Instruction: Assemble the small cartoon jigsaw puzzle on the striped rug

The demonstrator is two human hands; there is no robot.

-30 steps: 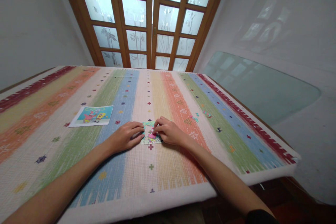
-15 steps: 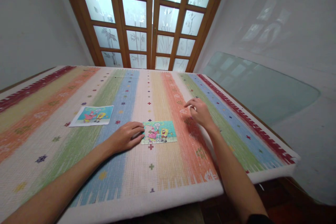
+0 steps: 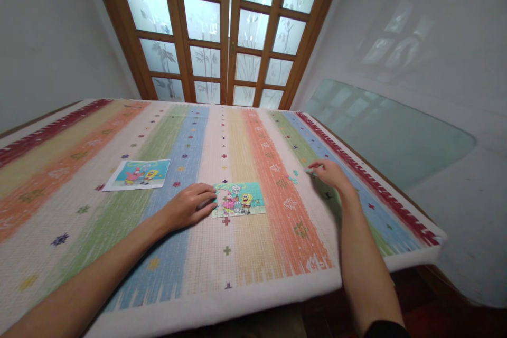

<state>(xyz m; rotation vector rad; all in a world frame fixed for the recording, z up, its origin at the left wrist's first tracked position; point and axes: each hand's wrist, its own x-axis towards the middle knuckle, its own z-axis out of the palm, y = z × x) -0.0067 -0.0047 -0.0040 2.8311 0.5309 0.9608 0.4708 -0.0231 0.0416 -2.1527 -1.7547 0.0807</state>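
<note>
A partly assembled jigsaw puzzle (image 3: 246, 200) with cartoon figures lies flat on the striped tablecloth. Tablecloth shows through a gap at its upper left. My left hand (image 3: 192, 206) rests against the puzzle's left edge, fingers stretched out and slightly apart, touching it without wrapping round it. Farther right, my right hand (image 3: 328, 174) has its fingertips pinched together on a small teal puzzle piece (image 3: 311, 171), partly hidden by the fingers. Several loose teal puzzle pieces (image 3: 293, 178) lie just left of those fingertips.
A printed reference picture (image 3: 138, 175) with the same cartoon figures lies to the left. The striped tablecloth (image 3: 245, 253) covers the table up to its white front edge. Beyond stand wooden doors with frosted panes (image 3: 227, 37); a glass panel (image 3: 388, 127) leans at the right wall.
My right hand has moved right and slightly toward me, uncovering the loose teal pieces. My left hand stays at the puzzle's left edge.
</note>
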